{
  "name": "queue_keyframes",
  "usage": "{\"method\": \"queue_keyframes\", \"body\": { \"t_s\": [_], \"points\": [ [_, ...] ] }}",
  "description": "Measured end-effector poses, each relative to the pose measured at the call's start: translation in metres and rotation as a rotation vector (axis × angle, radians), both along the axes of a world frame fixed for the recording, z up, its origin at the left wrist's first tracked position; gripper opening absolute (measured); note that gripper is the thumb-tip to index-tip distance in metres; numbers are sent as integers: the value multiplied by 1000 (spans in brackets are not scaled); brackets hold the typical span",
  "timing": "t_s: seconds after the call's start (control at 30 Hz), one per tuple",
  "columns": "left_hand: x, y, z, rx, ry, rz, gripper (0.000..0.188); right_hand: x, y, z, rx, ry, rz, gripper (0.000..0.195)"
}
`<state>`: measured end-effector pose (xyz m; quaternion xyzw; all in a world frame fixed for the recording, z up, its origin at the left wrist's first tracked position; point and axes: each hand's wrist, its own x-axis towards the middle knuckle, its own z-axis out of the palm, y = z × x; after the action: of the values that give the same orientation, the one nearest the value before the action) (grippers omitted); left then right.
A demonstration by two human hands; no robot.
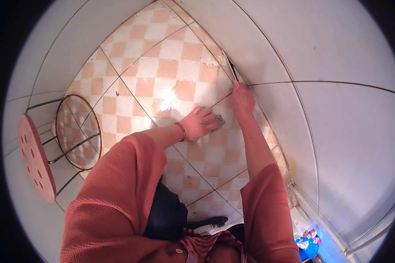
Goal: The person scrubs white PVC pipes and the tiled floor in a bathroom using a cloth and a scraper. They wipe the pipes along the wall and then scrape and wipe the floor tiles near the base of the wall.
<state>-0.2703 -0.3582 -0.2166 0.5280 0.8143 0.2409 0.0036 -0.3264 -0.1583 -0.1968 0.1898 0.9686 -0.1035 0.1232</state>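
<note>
My left hand (199, 125) presses a bunched grey-brown cloth (219, 122) against the wet, checkered tile floor (171, 69). Its fingers curl over the cloth, which shows at their tips. To the right and farther forward, my right hand (243, 97) is closed around one end of a thin, flat, light-coloured strip or blade (229, 65). That piece lies along the joint between floor and wall, with a dark edge beside it. What exactly it is cannot be told, since my fist hides its near end.
A metal-framed stool with a round pink seat (36, 157) lies on its side at the left wall. White tiled walls (279, 49) meet the floor on both sides. Colourful packaging (307, 245) is at lower right. A dark shoe (214, 222) is below my hands.
</note>
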Motion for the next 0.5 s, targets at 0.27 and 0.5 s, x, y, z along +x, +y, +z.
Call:
{"method": "queue_keyframes", "body": {
  "t_s": [0.27, 0.5],
  "points": [
    [6, -8, -6, 59, 51, 38, 36, 68, 29, 12, -136, 9, 158, 45],
    [-2, 0, -2, 41, 55, -15, 34, -58, -30, -19, -231, 42, 145, 40]
  ]
}}
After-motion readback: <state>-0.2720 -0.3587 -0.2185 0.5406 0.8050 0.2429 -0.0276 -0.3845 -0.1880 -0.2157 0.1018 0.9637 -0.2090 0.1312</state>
